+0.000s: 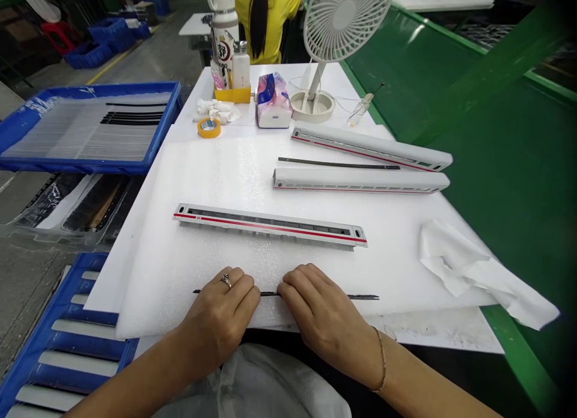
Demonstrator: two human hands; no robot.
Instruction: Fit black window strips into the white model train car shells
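Observation:
A long thin dark strip (360,296) lies along the near edge of a white foam sheet (180,268). My left hand (223,313), with a ring on it, and my right hand (315,313) both rest on the strip near its middle, fingers curled down and pinching it. Just beyond the hands lies a white model train shell with a red stripe (270,224). Farther back lie two more white shells (360,181) (369,148) with another dark strip (338,164) between them.
A crumpled white cloth (478,271) lies at the right. At the back stand a desk fan (338,33), tissue pack (273,99), yellow tape roll (209,128) and bottles (224,39). Blue trays (90,127) (54,346) sit to the left, a green conveyor (496,136) to the right. A person in yellow (265,15) sits beyond.

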